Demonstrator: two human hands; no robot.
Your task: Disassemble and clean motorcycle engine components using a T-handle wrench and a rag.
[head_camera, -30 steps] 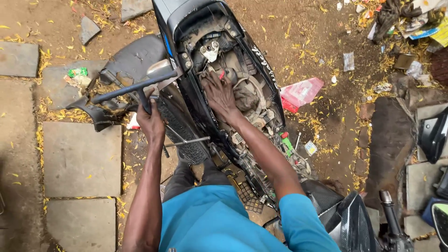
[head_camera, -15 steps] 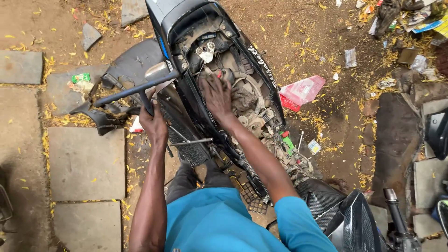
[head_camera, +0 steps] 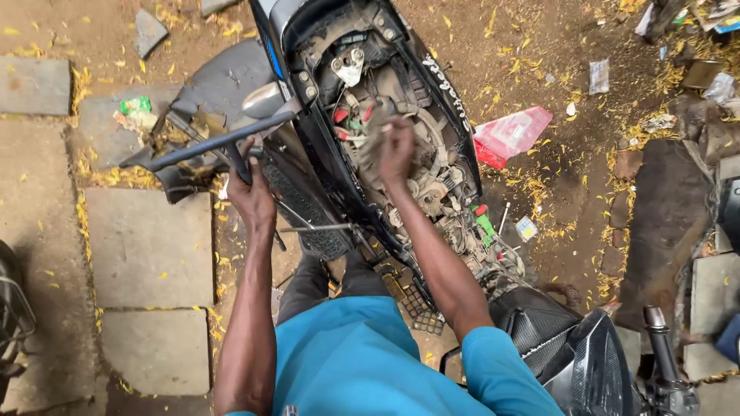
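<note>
Here my left hand [head_camera: 250,199] is curled tight around the black grab rail [head_camera: 223,142] that juts off the left edge of the stripped scooter [head_camera: 432,85]. My right hand [head_camera: 397,146] is down in the open engine bay [head_camera: 385,115], fingers closed — what they hold I cannot tell, maybe a dirty rag, the hand is blurred. The bay's wiring and hoses lie all about it. A red plastic bag [head_camera: 509,135] lies on the dirt just off the scooter's right edge — paving slabs [head_camera: 146,246] on the left.
</note>
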